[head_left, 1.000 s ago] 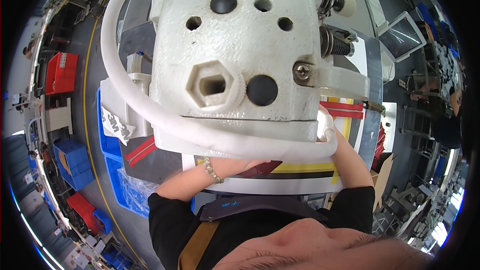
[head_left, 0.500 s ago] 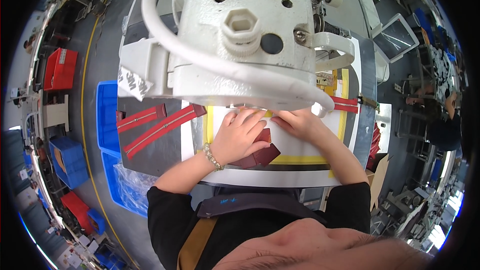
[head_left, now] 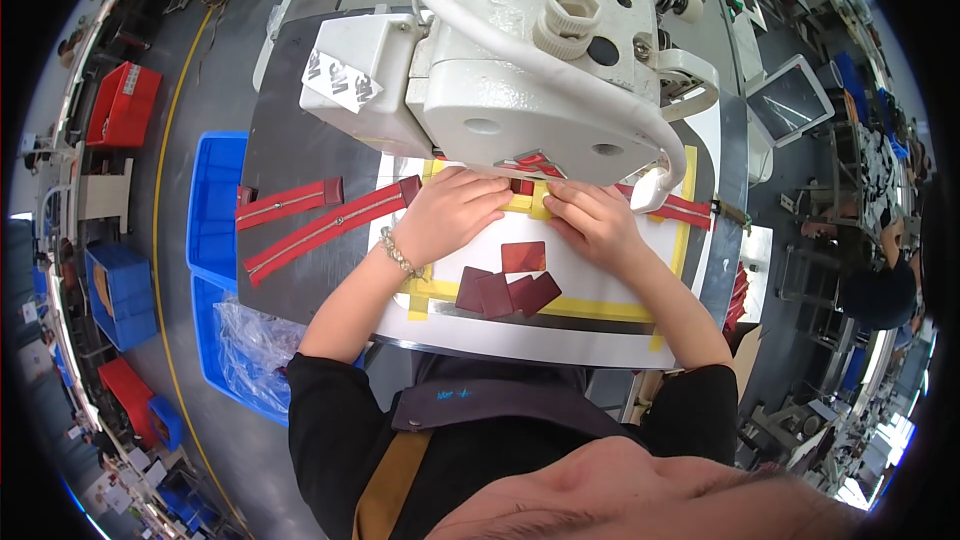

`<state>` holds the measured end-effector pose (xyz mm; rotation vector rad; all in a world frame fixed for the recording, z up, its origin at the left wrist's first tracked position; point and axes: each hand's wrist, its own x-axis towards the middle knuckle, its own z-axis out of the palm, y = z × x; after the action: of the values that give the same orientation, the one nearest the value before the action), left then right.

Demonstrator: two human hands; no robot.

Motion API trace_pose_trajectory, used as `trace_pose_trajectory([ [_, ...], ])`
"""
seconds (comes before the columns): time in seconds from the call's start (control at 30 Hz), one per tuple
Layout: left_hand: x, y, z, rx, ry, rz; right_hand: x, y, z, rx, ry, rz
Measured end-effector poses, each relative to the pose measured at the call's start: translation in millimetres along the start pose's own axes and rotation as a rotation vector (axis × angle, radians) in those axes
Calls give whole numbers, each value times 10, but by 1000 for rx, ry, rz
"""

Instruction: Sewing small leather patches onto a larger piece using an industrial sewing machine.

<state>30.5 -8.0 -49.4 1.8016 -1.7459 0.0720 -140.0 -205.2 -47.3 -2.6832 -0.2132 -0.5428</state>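
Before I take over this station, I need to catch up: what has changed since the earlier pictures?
The left hand moved forward off the dark red patches, uncovering them, to the yellow piece by the machine head. The right hand stays near that head; the red zipper strips still lie on the left.

Bright light glints off the white machine (head_left: 500,95); edges curve toward black corners.

Left hand (head_left: 455,207) and right hand (head_left: 602,230) up by the white machine (head_left: 540,105)
yellow piece (head_left: 521,204) right between them, maroon patches (head_left: 494,295) nearer the person
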Motion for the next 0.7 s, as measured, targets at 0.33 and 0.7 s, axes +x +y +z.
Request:
trace_pose_trajectory([
  [0.33, -30, -180, 57, 42, -169, 63, -8, -7, 3, 11, 6, -5],
  [0.7, -4, -177, 71, 100, -187, 111, -81, 61, 79, 39, 60, 6],
])
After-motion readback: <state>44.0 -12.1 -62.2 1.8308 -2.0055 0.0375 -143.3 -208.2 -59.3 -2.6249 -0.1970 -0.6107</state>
